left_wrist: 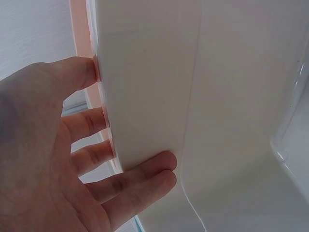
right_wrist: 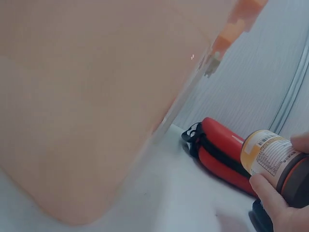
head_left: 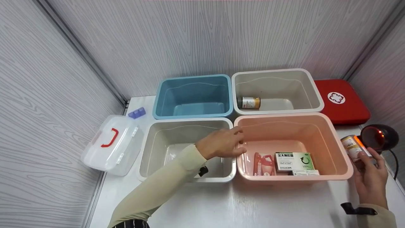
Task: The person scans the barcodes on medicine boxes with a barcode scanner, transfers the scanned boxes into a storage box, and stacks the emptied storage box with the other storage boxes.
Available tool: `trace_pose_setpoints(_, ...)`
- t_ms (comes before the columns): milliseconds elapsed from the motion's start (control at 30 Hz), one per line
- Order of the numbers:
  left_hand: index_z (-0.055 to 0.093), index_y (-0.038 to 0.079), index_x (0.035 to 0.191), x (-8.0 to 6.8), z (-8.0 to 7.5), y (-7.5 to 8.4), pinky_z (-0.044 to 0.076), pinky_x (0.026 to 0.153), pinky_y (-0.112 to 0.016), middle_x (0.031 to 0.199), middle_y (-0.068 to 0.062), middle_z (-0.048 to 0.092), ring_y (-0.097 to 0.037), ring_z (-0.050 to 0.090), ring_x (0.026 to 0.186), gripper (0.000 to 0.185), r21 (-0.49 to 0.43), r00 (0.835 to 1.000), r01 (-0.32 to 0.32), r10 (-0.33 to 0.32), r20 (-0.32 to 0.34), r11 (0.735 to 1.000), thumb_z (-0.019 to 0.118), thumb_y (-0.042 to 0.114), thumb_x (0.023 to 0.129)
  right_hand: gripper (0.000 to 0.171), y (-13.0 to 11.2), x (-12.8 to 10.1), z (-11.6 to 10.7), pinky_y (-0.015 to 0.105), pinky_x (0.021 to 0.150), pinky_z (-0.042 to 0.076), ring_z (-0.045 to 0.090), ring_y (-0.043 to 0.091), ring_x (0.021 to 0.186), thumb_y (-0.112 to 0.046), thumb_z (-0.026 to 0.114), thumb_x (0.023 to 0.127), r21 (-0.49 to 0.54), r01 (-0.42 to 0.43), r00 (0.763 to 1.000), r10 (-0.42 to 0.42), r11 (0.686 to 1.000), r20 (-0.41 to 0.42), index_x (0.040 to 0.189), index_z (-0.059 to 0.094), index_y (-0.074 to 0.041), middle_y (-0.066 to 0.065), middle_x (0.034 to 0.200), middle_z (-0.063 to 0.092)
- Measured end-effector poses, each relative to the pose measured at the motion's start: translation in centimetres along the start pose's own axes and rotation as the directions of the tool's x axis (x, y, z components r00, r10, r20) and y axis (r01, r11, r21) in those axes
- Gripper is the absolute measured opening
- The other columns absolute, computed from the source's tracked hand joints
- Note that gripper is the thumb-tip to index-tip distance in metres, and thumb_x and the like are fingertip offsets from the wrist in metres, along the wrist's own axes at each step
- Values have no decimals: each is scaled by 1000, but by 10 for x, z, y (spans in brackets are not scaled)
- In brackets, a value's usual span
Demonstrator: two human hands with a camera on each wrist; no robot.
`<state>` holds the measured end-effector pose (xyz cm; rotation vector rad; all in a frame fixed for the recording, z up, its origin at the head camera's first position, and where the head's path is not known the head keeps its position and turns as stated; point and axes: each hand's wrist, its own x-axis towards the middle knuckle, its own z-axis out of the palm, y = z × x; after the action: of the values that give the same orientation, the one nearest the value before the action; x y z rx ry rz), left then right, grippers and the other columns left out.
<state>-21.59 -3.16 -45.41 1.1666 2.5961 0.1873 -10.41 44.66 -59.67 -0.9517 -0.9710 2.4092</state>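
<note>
A: Holding what, exactly?

B: The right hand (head_left: 371, 177) pinches a labelled bottle (head_left: 352, 147) up to the black scanner (head_left: 379, 136), right of the pink bin (head_left: 343, 148). The left hand (head_left: 223, 143), fingers relaxed, rests where the white bin (head_left: 144, 148) meets the pink one.

A: Which step?

B: Likely scanning; next the bottle probably needs carrying over a bin's rim.

A: And around them?

B: A white table (head_left: 269, 205) walled by grey wood-grain panels (head_left: 47, 95), with a blue bin (head_left: 158, 104), a red first-aid case (head_left: 345, 104) and a clear lidded box (head_left: 110, 145)
</note>
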Motion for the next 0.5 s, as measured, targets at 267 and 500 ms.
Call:
trace_pose_setpoints(267,68,18,135,0,0,0,58,104,-43,160,-5,52,-28,69,118,42,6,1000,-4,4,-2,1000,54,46,107,62,2,3,-6,33,117,49,39,8,151,5,74,99,245,-56,998,53,968,18,150,63,-29,-13,145,43)
trace_pose_setpoints(500,68,17,135,0,0,0,57,106,-43,160,-6,52,-29,68,121,43,-4,1000,-4,4,0,1000,54,47,107,63,-4,4,-8,39,117,51,48,11,146,9,72,99,324,-71,997,56,943,56,150,62,-28,-11,143,47)
